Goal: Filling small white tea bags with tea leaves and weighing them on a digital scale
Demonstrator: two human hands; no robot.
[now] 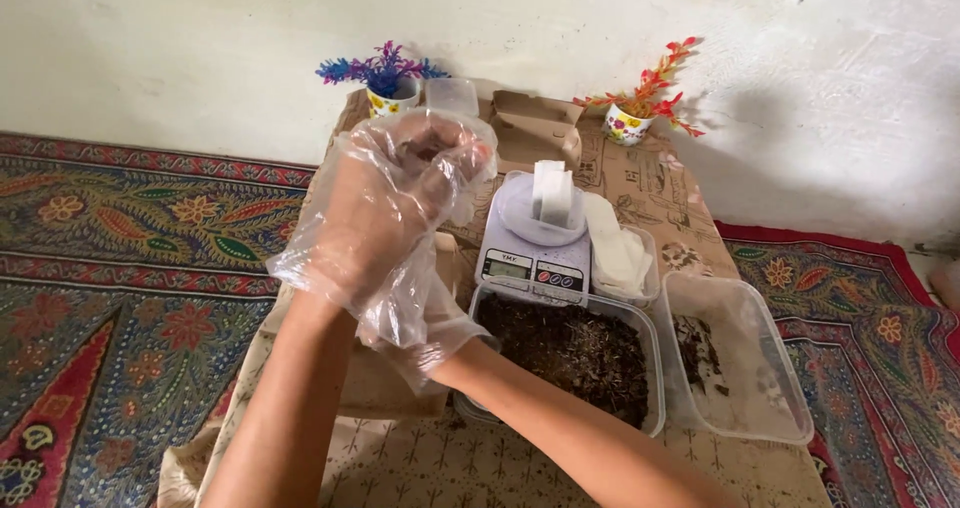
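While both hands are raised together above the left part of the low table (690, 243), each wears one loose clear plastic glove, two gloves in all. The left hand (375, 213) is in front, its fingers curled inward at the top around glove film; whether anything else is gripped cannot be told. The right hand (425, 318) sits behind and below the left, mostly hidden, its glove cuff bunched at the wrist; its grip cannot be told.

One digital kitchen scale (533, 248) stands mid-table, with one small white sachet (552, 194) upright on its round platform. Touching the scale's near edge is one clear rectangular container (570, 353) filled with dark dried leaf material. Just beside that container's right wall lies one clear lid (745, 368) carrying a few dark crumbs. One smaller tub (622, 258) of white sachets stands just right of the scale.

Two small cups of artificial plants stand at the far edge: one blue-purple plant (385, 73) at the left corner, one red-orange plant (645, 98) toward the right. One brown cardboard box (535, 128) stands between them.
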